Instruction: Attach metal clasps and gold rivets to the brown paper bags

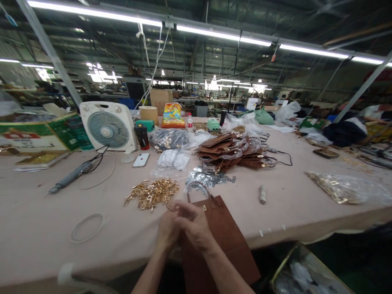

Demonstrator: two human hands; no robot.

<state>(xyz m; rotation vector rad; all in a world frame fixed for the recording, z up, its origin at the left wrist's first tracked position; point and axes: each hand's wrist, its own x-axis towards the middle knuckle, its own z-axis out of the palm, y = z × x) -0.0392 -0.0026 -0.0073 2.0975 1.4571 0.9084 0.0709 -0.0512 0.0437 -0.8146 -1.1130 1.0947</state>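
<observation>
Strip lights [223,32] are glowing over a pinkish worktable [128,237], where our brown bag [228,228] is lying across the near edge, its lower part reaching past it. We are holding our left hand [169,228] and right hand [194,225] together at the bag's upper left side, both with fingers curling inward; whether they are pinching anything, we are unable to tell. Gold fittings [156,192] are lying heaped to the bag's left, silver pieces [214,178] are spreading just beyond its upper end, and stacked brown pieces [220,149] are resting farther beyond it.
</observation>
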